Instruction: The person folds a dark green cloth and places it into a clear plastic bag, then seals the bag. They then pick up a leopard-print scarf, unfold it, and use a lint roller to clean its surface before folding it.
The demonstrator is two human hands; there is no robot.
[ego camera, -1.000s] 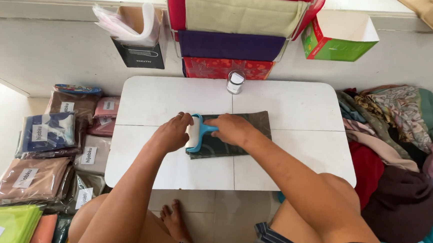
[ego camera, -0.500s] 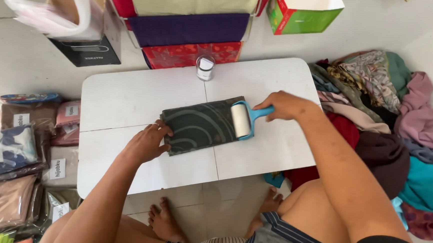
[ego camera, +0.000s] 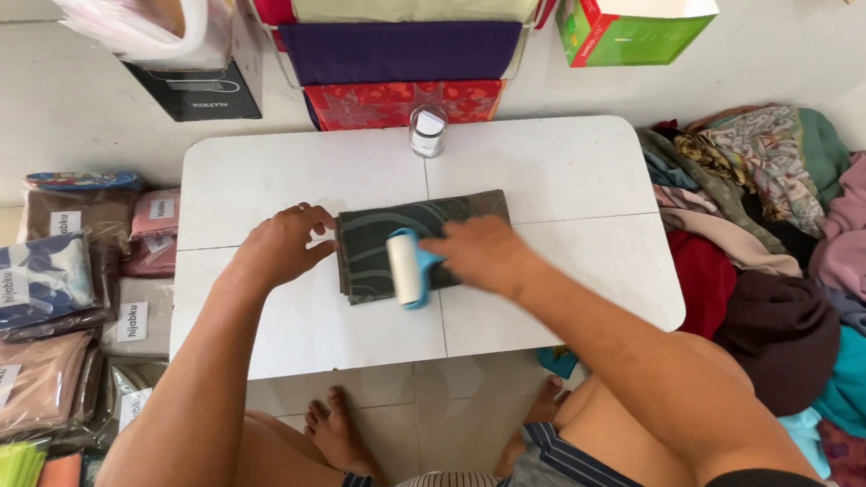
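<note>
Cloth first: we've got a dark green folded cloth (ego camera: 423, 238) with a pale swirl pattern lying flat in the middle of the small white counter (ego camera: 287, 174), and both of our hands are on it. Our left hand (ego camera: 282, 247) sits at the cloth's left edge, fingers loosely curled and pressing down on the edge, not really pinching anything. Our right hand (ego camera: 482, 254) is wrapped around the blue handle of a lint roller (ego camera: 406, 267), and the white roller head lies across the cloth near its front edge. The fingers there are a bit blurred, but the grip on the handle is clearly closed. Just behind the cloth, near the far edge of the counter, stands a small glass jar (ego camera: 427, 131) with a white lid, apart from the cloth. On the floor to our left lie stacks of bagged fabrics (ego camera: 39, 290) in clear packets, and to our right there's a loose heap of clothes (ego camera: 794, 246) in mixed colours right up against the counter. Beyond the counter we see folded purple and red fabrics (ego camera: 398, 71) and a green box (ego camera: 632, 25).
</note>
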